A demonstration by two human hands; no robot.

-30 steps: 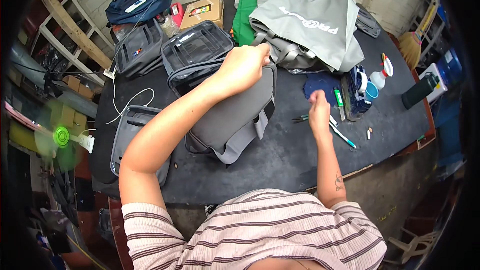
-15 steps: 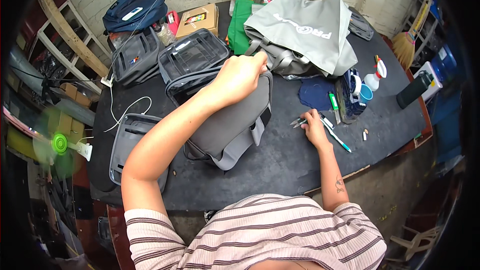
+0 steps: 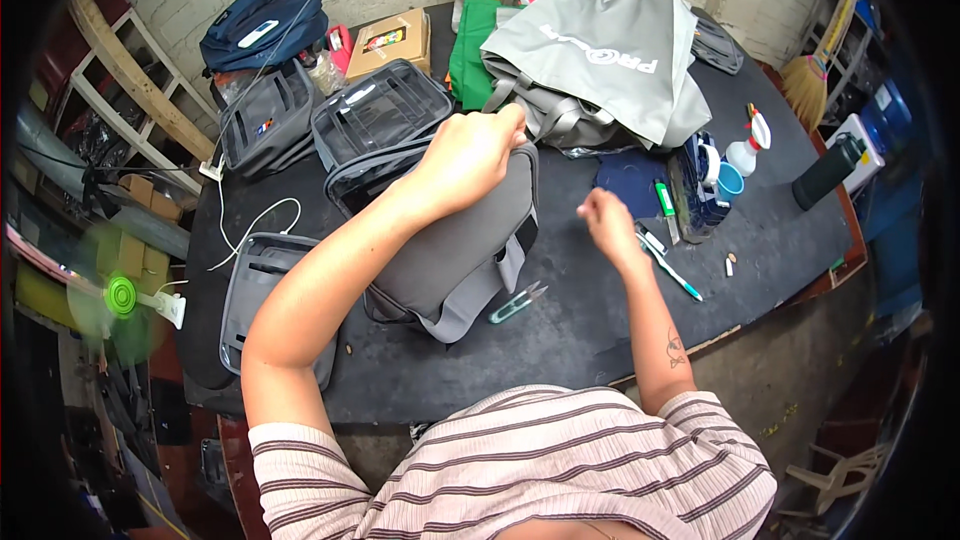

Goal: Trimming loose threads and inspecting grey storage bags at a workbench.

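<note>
My left hand (image 3: pixel 468 162) is closed on the upper rim of a grey fabric bag (image 3: pixel 455 240), which stands tilted on the dark table. A grey webbing strap (image 3: pixel 478 302) hangs from the bag's near side. Between the bag and my right side lies a small pair of thread snips (image 3: pixel 518 303) with pale green handles. My right hand (image 3: pixel 610 225) hovers by a dark blue cloth (image 3: pixel 628 183), its fingers curled with nothing visible in them. Close by are a green utility knife (image 3: pixel 666 202) and a white and teal pen-like tool (image 3: pixel 672 268).
Clear-topped grey cases (image 3: pixel 382 110) and a flat grey piece (image 3: pixel 262 285) lie left. A cardboard box (image 3: pixel 390 40) and large grey tote bag (image 3: pixel 600 55) stand at the back. A spray bottle (image 3: pixel 748 148), blue cup (image 3: pixel 730 181) and dark bottle (image 3: pixel 828 172) are right. A clip fan (image 3: pixel 120 295) spins left.
The snips have left my right hand and lie on the table beside the bag. That hand has moved slightly up and left. My left hand keeps its hold on the bag.
</note>
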